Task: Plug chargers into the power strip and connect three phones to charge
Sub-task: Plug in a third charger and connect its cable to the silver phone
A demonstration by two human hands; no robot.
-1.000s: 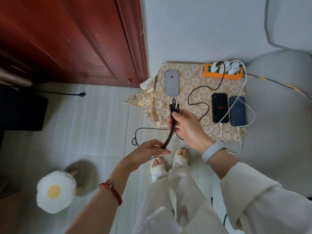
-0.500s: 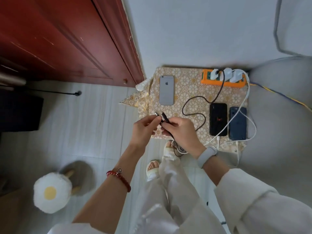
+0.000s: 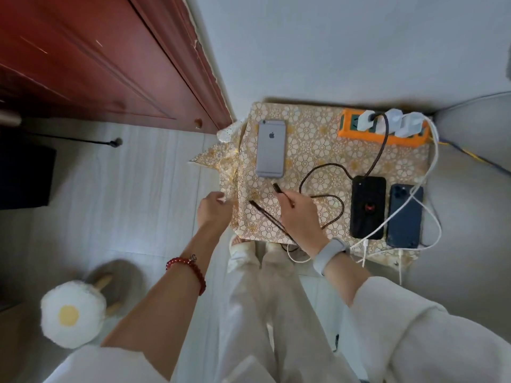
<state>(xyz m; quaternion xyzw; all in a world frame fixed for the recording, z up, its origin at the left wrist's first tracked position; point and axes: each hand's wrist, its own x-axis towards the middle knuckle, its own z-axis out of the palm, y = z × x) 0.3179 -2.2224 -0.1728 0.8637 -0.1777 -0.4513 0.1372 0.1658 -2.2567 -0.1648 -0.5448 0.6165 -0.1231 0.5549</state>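
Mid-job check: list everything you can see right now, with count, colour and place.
Power strip: 1, orange, table's far right corner.
Chargers: 3, white, plugged into strip.
Silver phone: 1, face down, table's far left, no cable in it.
Black phone: 1, right of centre.
Blue phone: 1, beside black phone, right.
Black cable: 1, multi-headed, from strip to right hand.
White cables: 2, looping over the right phones.
Tablecloth: 1, gold floral.
Door: 1, red-brown, left.
Egg stool: 1, white and yellow, floor.
Left hand: open, at cloth edge.
Right hand: grip on cable plug.
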